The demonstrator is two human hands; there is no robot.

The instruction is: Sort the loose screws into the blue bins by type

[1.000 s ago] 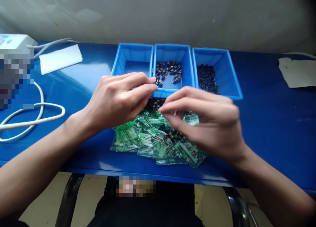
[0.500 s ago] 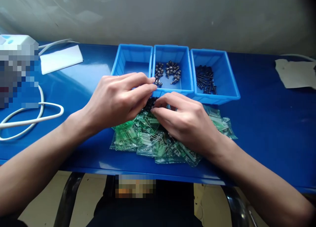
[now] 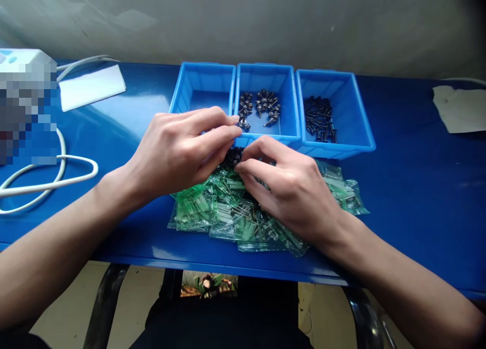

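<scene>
My left hand (image 3: 190, 149) reaches in from the left, its fingers close together and tips by the front rim of the middle blue bin (image 3: 271, 137). Its thumb is tucked underneath, and whatever it may hold is hidden. Opposite, my right hand (image 3: 294, 187) is closed in a pinch, fingertips at a small pile of dark pieces (image 3: 232, 159) between the hands. Too little shows to tell what is in that pinch. Beneath both hands lie several green-tinted clear plastic packets (image 3: 228, 215) with small pale and metal parts inside.
Metal screws with wide heads (image 3: 268, 103) lie in the middle bin. The right blue bin (image 3: 336, 149) holds dark screws (image 3: 319, 118); a left blue bin (image 3: 207, 75) adjoins. White cable (image 3: 76, 159) and white paper (image 3: 93, 87) are left, another sheet (image 3: 459, 108) far right.
My right hand's fingers have shifted slightly at the dark pile, with the index finger raised a little. My left hand stays nearly the same. The view has moved slightly.
</scene>
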